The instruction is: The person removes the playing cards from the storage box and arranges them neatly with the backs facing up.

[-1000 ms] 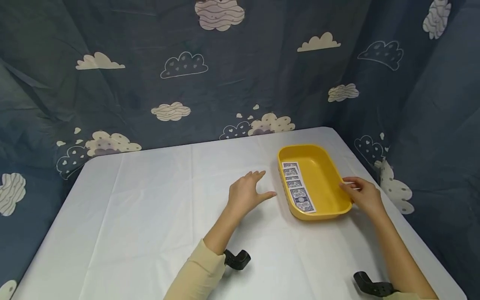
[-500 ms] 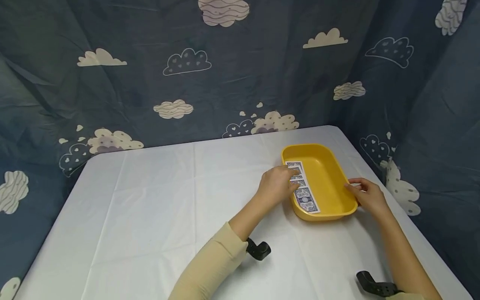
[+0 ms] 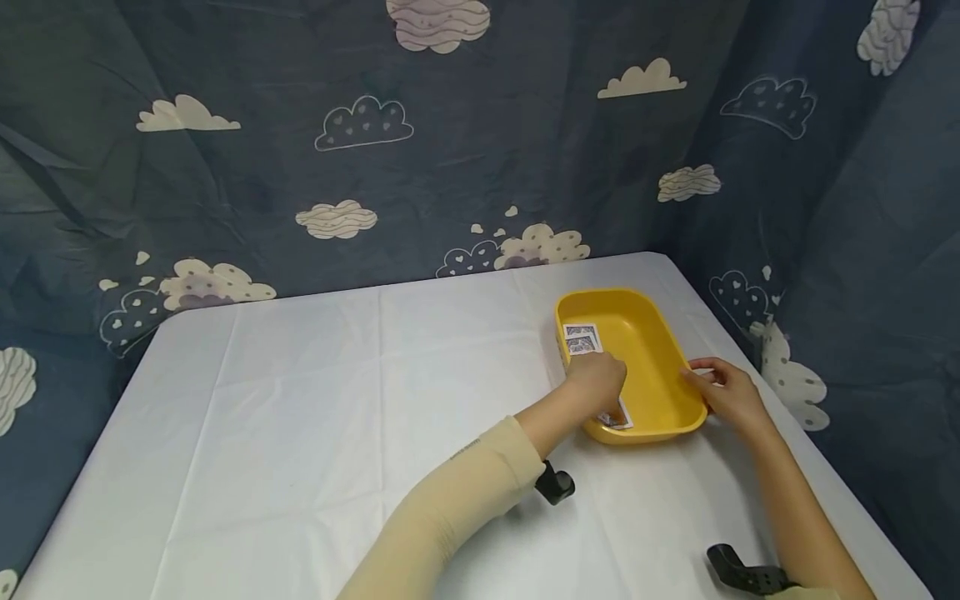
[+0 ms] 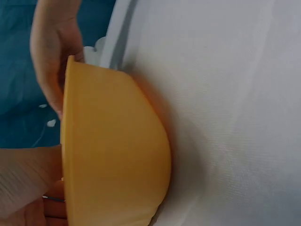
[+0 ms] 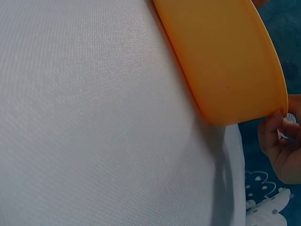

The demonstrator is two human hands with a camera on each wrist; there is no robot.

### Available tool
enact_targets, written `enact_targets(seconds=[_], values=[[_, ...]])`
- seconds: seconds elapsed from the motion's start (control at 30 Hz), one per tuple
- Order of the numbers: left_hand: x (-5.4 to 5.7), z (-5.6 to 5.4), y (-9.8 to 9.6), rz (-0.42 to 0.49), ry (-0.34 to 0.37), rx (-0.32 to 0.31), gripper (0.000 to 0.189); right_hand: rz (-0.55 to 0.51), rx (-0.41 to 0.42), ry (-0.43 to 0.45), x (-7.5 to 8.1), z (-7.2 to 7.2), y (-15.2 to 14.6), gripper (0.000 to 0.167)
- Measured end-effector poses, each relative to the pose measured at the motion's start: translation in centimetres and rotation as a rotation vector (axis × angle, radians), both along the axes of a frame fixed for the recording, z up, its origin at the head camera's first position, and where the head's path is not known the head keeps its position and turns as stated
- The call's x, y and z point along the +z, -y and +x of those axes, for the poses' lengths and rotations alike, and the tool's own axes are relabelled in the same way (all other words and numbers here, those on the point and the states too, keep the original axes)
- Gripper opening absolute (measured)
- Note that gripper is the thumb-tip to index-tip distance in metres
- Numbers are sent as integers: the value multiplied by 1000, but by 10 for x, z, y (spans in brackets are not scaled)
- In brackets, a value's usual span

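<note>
A yellow plastic tray (image 3: 654,358) stands at the right part of the table. Along its left side lie overlapping playing cards (image 3: 581,342) with blue patterned backs. My left hand (image 3: 597,381) reaches over the left rim, down onto the nearer cards, covering most of the row. Its fingertips are hidden behind the hand in the head view and behind the wall in the left wrist view, so I cannot tell whether a card is pinched. My right hand (image 3: 727,393) holds the tray's right rim near the front corner, thumb on the rim and fingers outside.
A white cloth covers the table (image 3: 300,433). Behind it and at both sides hangs a dark blue curtain (image 3: 465,133) with cloud prints. The table's right edge runs close beside the right forearm. Black camera mounts (image 3: 555,483) sit at both wrists.
My left hand has moved right, from beside the tray to over its left rim and down onto the cards. My right hand has stayed on the rim.
</note>
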State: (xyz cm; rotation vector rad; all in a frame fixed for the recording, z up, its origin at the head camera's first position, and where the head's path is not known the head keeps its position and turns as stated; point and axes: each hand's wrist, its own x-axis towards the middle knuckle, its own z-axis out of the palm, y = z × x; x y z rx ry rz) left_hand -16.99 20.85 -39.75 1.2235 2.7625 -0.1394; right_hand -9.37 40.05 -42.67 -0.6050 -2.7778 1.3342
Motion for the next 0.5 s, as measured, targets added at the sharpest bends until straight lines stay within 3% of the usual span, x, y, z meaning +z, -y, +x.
enact_targets(seconds=[0.27,0.5], values=[[-7,2,-10,-287,-22,15,49,5,0,-1,0,1,2,58],[-12,-4,-14,-331,-31,14,60,-9,3,13,4,1,4,58]])
